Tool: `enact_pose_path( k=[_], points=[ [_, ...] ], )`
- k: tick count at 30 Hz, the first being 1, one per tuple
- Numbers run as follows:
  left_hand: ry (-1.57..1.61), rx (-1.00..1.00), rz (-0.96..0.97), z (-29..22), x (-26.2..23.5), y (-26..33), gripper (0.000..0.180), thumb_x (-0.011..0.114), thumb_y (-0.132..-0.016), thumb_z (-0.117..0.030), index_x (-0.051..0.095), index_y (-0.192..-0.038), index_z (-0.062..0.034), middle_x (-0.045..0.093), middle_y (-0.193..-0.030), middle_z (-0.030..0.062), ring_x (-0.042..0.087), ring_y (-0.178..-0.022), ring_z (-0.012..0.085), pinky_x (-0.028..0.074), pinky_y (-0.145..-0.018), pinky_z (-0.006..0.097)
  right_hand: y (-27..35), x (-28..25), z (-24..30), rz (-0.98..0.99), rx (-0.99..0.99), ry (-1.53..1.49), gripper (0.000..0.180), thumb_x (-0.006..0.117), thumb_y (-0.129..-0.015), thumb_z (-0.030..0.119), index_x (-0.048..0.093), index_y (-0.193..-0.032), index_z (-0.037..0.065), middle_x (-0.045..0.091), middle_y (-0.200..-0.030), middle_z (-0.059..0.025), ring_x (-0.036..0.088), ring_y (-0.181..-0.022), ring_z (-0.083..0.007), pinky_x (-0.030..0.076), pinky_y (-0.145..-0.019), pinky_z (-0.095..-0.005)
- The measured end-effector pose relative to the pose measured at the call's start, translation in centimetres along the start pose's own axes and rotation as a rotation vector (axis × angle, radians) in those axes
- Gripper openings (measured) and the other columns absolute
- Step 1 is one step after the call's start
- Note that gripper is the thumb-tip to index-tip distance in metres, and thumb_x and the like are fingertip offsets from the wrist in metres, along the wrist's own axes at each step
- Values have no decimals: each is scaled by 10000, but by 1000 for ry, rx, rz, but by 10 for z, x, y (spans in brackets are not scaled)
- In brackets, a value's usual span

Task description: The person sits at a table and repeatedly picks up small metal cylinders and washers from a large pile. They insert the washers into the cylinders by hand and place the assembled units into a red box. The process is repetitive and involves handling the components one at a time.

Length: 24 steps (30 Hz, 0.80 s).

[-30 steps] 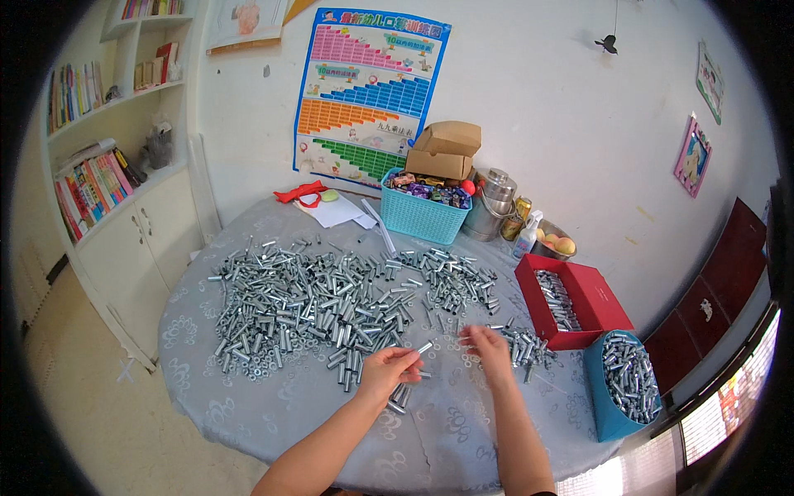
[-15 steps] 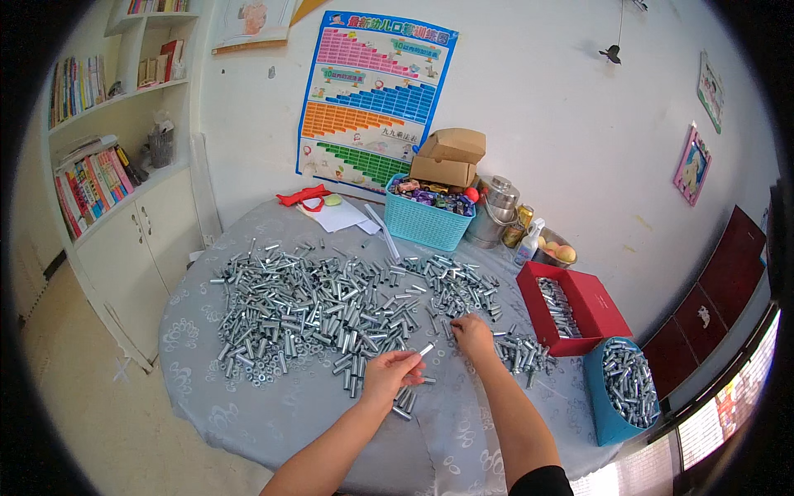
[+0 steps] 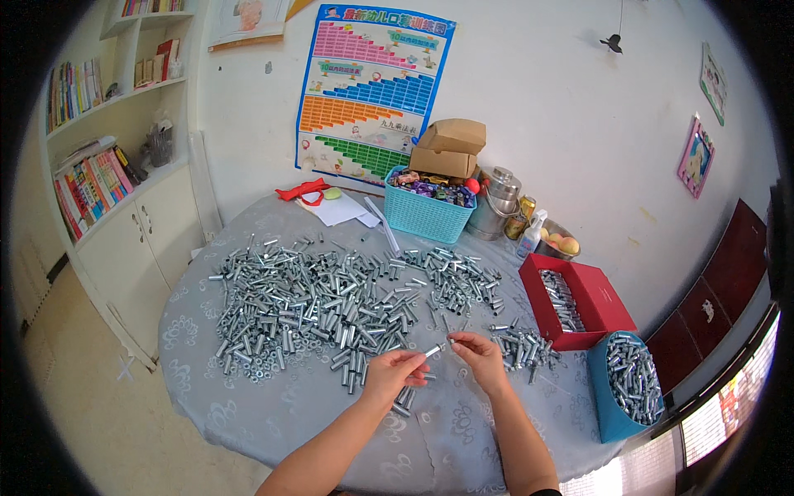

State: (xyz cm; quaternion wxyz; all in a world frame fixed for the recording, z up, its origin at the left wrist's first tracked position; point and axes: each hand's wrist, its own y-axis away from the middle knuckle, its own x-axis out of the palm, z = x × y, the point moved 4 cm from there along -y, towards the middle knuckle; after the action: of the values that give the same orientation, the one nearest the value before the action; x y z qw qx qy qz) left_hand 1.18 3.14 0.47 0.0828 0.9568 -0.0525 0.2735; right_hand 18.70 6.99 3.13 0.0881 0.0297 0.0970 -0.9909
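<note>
Near the middle of the table, my left hand (image 3: 395,379) is closed around a short silver metal sleeve (image 3: 432,351), which points up and to the right. Just beside its end, my right hand (image 3: 483,361) pinches a small metal piece (image 3: 452,341), too small to tell its exact kind. A large heap of silver metal sleeves (image 3: 289,289) spreads to the left of my hands, with flat washers (image 3: 263,364) scattered along its near edge. Beyond my hands lies a smaller heap of thin metal bolts (image 3: 453,279). Several assembled bolts (image 3: 525,349) lie right of my right hand.
At the right stand a red box (image 3: 576,341) and a blue bin (image 3: 610,413), both holding metal bolts. Along the wall are a turquoise basket (image 3: 426,221), a metal pot (image 3: 495,207), a spray bottle (image 3: 533,236) and a fruit bowl (image 3: 558,248). A grey patterned cloth (image 3: 248,422) covers the table.
My right hand has come back from the tabletop toward my left hand, now with a small metal piece at its fingertips. My left hand keeps the sleeve in nearly the same place.
</note>
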Motion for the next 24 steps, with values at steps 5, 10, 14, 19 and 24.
enact_pose_path(
  k=[5,10,14,19,24],
  points=[
    [-86,-15,12,-2,5,3,204,606,-802,-116,586,-922,47,613,-769,116,594,-605,146,535,-565,263,9,4,4,37,-19,-39,182,593,-798,30,611,-979,28,601,-944,-18,534,-872,-82,427,-770,-210],
    [-115,-15,1,-1,4,1,188,610,-797,-94,592,-914,52,611,-754,114,597,-602,143,537,-543,252,13,4,3,62,-59,71,154,589,-812,66,610,-957,18,604,-885,-27,540,-823,-90,437,-734,-220],
    [-200,105,44,2,8,0,177,608,-796,-78,593,-910,57,611,-747,114,592,-584,135,535,-530,243,15,-1,-8,64,130,215,230,529,-869,210,620,-890,0,586,-775,-24,519,-692,-89,431,-639,-224],
    [-174,102,57,4,9,0,166,608,-795,-69,594,-901,58,612,-738,112,589,-578,130,534,-527,244,16,-1,-2,-54,161,199,462,415,-908,371,633,-768,-11,556,-644,-25,503,-631,-99,412,-608,-230],
    [-75,115,-24,5,0,-6,160,606,-797,-74,595,-892,54,610,-738,117,588,-591,135,537,-522,255,18,4,1,13,91,74,470,402,-913,364,633,-786,-25,583,-680,-56,513,-635,-116,420,-641,-248]
  ],
)
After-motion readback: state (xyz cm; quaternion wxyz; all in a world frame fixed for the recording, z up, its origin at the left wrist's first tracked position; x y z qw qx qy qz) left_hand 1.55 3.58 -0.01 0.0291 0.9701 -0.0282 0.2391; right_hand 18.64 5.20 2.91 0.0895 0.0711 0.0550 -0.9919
